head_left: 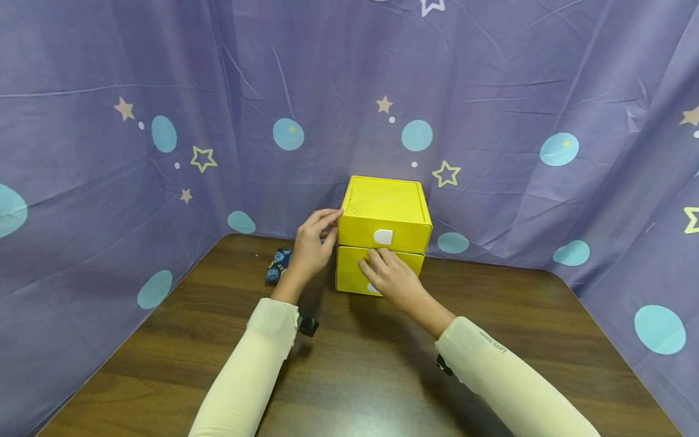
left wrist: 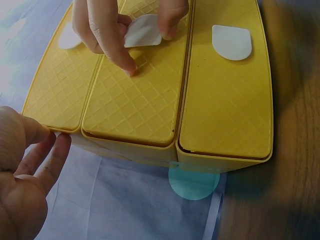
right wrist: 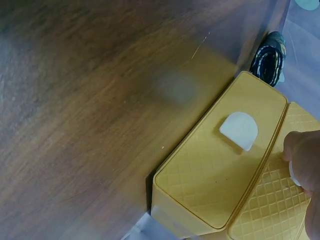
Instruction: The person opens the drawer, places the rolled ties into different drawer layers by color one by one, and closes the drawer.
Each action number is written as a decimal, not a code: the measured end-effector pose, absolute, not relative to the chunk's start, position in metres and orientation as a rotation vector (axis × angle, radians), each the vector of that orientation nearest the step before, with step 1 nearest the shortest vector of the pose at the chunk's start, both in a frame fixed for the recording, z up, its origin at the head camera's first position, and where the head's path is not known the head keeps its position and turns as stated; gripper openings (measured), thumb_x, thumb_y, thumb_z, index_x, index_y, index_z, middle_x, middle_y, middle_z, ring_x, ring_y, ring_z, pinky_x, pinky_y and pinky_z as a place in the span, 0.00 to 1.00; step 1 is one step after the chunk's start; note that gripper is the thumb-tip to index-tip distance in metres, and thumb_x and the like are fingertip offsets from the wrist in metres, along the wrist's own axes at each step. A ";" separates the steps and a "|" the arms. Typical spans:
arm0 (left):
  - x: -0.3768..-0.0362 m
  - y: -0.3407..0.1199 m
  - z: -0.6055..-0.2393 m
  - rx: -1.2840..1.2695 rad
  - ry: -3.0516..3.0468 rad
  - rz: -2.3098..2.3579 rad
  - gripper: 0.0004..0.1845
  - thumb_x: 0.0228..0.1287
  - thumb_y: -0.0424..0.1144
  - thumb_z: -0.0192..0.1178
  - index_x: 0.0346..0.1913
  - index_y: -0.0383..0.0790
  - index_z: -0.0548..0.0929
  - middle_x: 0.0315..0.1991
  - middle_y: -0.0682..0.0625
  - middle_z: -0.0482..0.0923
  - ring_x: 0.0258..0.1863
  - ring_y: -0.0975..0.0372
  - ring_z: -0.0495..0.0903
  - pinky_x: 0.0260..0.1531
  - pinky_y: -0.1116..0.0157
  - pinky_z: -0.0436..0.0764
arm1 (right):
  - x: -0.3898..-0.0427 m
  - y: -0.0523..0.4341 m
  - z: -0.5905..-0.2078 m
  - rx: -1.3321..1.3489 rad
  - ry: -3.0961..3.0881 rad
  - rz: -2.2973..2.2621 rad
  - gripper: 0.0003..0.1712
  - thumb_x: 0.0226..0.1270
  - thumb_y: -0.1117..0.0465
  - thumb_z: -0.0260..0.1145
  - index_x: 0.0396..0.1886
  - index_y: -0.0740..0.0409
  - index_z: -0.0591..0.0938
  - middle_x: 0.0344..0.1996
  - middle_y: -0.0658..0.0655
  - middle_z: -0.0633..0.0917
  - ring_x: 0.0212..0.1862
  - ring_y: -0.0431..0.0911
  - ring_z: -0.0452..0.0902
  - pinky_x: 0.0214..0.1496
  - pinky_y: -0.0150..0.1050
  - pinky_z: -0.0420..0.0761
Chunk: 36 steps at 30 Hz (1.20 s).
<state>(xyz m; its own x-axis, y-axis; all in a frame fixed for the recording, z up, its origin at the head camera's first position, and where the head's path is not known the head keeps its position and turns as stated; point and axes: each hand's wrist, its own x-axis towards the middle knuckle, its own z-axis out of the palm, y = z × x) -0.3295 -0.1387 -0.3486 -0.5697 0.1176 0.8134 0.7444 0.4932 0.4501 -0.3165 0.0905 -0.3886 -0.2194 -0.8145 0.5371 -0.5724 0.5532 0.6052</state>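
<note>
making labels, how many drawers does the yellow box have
3, stacked: top drawer, middle drawer with the right hand pinching its tab, bottom drawer next to the table.

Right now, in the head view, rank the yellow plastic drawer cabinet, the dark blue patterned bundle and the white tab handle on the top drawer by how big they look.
1. Yellow plastic drawer cabinet
2. Dark blue patterned bundle, partly hidden behind the left hand
3. White tab handle

Both arms wear long cream sleeves (head_left: 251, 370). Small grey lettering marks the right sleeve. A black strap (head_left: 308, 326) sits at each wrist
</note>
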 end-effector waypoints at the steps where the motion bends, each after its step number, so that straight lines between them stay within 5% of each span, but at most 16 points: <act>1: -0.329 -0.139 -0.349 -0.709 -1.996 -1.080 0.21 0.70 0.23 0.61 0.64 0.36 0.83 0.58 0.43 0.80 0.50 0.54 0.83 0.45 0.58 0.89 | -0.318 0.091 -0.389 1.125 -1.908 -0.347 0.18 0.66 0.75 0.65 0.55 0.63 0.83 0.50 0.65 0.80 0.44 0.56 0.76 0.47 0.43 0.83; 9: -0.329 -0.137 -0.348 -0.709 -1.990 -1.091 0.21 0.69 0.22 0.60 0.63 0.35 0.83 0.58 0.42 0.80 0.49 0.53 0.83 0.45 0.60 0.89 | -0.326 0.092 -0.394 1.115 -1.854 -0.338 0.19 0.75 0.74 0.50 0.52 0.63 0.84 0.48 0.64 0.81 0.44 0.55 0.77 0.49 0.43 0.84; 36: -0.329 -0.138 -0.348 -0.712 -1.987 -1.080 0.22 0.69 0.21 0.60 0.63 0.35 0.83 0.58 0.42 0.79 0.49 0.53 0.83 0.44 0.60 0.89 | -0.323 0.102 -0.384 1.238 -1.873 -0.026 0.18 0.62 0.68 0.70 0.53 0.64 0.85 0.46 0.59 0.84 0.47 0.54 0.79 0.51 0.44 0.83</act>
<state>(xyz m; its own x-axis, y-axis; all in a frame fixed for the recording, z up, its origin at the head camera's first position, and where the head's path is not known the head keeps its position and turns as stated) -0.3288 -0.1382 -0.3482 -0.5628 0.1150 0.8185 0.7494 0.4889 0.4466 -0.3233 0.1024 -0.3840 -0.1304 -0.7562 0.6412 -0.7385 0.5056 0.4461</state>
